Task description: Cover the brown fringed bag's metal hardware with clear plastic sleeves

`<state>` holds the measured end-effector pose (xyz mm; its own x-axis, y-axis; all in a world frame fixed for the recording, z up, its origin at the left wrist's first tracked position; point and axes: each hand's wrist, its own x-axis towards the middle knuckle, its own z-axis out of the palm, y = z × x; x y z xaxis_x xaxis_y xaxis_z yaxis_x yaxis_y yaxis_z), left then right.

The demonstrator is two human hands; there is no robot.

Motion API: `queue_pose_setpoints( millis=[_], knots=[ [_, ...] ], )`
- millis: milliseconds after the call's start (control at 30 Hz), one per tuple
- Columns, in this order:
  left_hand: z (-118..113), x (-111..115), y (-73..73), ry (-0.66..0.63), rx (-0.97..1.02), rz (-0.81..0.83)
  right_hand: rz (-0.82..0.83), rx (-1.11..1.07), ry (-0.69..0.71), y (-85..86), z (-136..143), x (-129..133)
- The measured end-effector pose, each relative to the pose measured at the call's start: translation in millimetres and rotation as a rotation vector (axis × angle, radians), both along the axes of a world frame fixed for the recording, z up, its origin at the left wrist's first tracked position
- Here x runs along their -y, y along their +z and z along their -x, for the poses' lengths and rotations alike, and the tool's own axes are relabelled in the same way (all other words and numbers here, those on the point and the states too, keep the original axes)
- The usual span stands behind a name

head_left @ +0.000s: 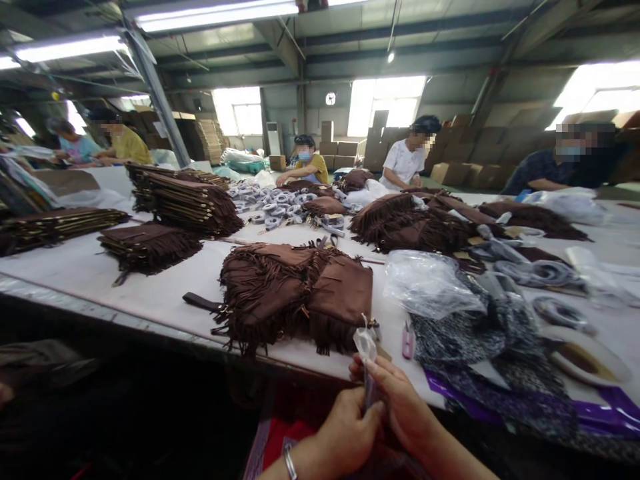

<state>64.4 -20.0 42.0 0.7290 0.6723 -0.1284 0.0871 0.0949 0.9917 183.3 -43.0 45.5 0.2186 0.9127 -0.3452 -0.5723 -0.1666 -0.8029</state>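
Two hands meet at the near edge of the worktop (150, 293), both closed on one small thing: a clear plastic packet (365, 347) whose top stands up just above the fingers. The left hand (345, 437) curls into a loose fist around the lower part, a bangle at its wrist; the right hand (400, 400) pinches the packet from the other side, its grip shut with thumb and forefinger pressed against the plastic. What is inside the packet is too small to tell.

Just beyond the grip lies a brown fringed bag (300, 293) with its strap trailing away to the left, and a pink clipper (408, 341) sits close to the right of the packet. By my reading, the neat stacks of fringed bags (185, 200) farther off look finished, while the loose bag nearest the grip seems to be the piece in hand. Both wrists are bent inward and held low, close to the body.
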Motion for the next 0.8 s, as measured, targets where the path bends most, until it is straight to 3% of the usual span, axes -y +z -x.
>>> queue_pose_setpoints(
  millis=[100, 167, 300, 367, 600, 700, 800],
  knots=[
    [0.5, 0.8, -3.9, -0.144, -0.082, -0.076, 0.038, -0.009, -0.015, 4.3, -10.2, -2.1],
    [1.6, -6.7, -1.7, -0.148, -0.142, -0.228, 0.049, 0.033, -0.051, 3.6, -19.1, -4.8],
    [-3.6, -39.5, 13.3, 0.207, -0.233, -0.6, 0.063, 0.016, 0.016, 0.3, -35.7, -9.3],
    [-10.2, -56.1, 19.7, 0.3, -0.25, -0.713, 0.078, 0.004, 0.056, -0.4, -40.5, -10.8],
    [-29.7, -75.3, 16.9, 0.279, -0.281, -0.775, 0.067, -0.023, 0.086, -1.3, -44.2, -12.7],
    [-29.5, -77.1, 17.2, 0.229, -0.26, -0.825, 0.063, 0.023, 0.091, -1.0, -45.6, -11.4],
    [-25.6, -77.0, 18.6, 0.283, -0.274, -0.858, 0.064, 0.103, 0.078, -1.5, -47.1, -11.3]
  ],
)
